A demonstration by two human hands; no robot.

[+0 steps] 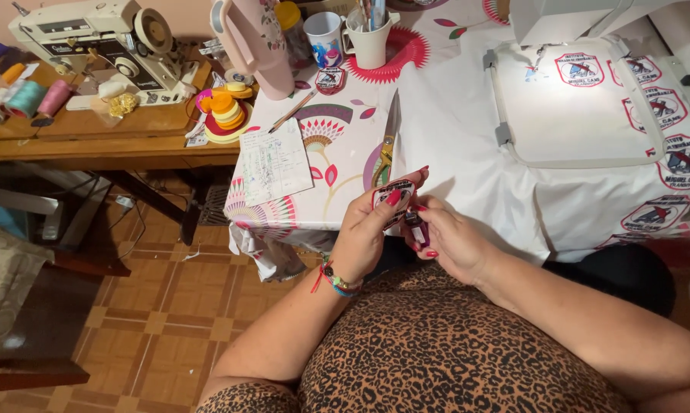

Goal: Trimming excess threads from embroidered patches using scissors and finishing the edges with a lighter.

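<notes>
Fingers of the left hand (pixel 364 229) pinch an embroidered patch (pixel 393 196) just off the table (pixel 337 164) edge while the right hand (pixel 448 241) grips what may be a lighter (pixel 415 227), so flame could scorch the patch or nearby fingertips.

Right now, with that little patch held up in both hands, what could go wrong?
The right hand holds a small dark tool against the embroidered patch pinched by the left hand; a slip might nick the patch or the fingers. The scissors on the table lie close by and could get knocked.
</notes>
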